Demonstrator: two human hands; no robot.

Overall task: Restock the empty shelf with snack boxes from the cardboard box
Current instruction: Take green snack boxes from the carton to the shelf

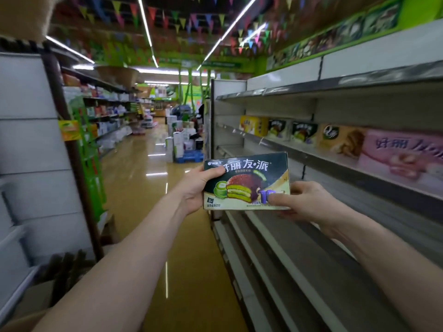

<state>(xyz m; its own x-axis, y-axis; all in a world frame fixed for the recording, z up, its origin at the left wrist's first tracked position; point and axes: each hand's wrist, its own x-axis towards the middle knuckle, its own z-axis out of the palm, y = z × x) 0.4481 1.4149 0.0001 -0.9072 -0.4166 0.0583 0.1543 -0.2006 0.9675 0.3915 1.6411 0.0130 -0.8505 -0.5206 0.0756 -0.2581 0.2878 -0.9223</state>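
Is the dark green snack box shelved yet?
Not shelved: left hand and right hand hold the dark green snack box beside grey metal shelves.

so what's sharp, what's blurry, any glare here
In the head view, the held snack box is fairly sharp; the pink box at right is smeared by blur; the ceiling strip light glares off the glossy floor; the shelf lines bow from wide-angle distortion.

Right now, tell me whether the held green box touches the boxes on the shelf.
Apart. The head view shows the green box gripped by left hand and right hand, with bare shelf visible between it and the row of boxes.
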